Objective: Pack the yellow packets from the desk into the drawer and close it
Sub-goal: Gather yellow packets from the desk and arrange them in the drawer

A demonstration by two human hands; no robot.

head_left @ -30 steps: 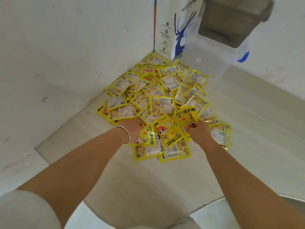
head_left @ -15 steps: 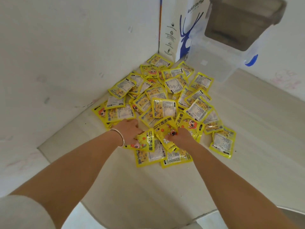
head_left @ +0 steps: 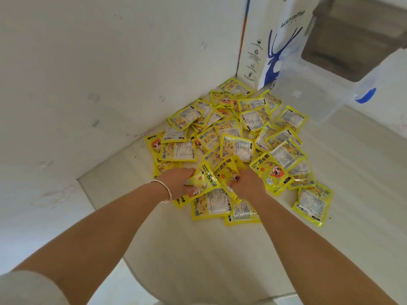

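A heap of yellow packets (head_left: 237, 137) lies on the pale desk (head_left: 198, 249), spreading into the corner by the wall. At the heap's near edge my left hand (head_left: 178, 182), a bracelet on its wrist, grips a yellow packet (head_left: 203, 179). Right beside it my right hand (head_left: 247, 183) grips another yellow packet (head_left: 229, 172). Both sets of fingers curl into the packets, partly hidden under them. More packets (head_left: 211, 204) lie flat just below my hands. No drawer is in view.
A white paper coffee bag (head_left: 271, 40) with a blue deer print stands in the far corner. A clear plastic box (head_left: 312, 95) with a blue clip sits beside it, a grey lid above it. White walls close the left and far sides.
My right hand has moved left, close to my left hand, and both have gathered packets at the pile's near edge. The view has shifted slightly.
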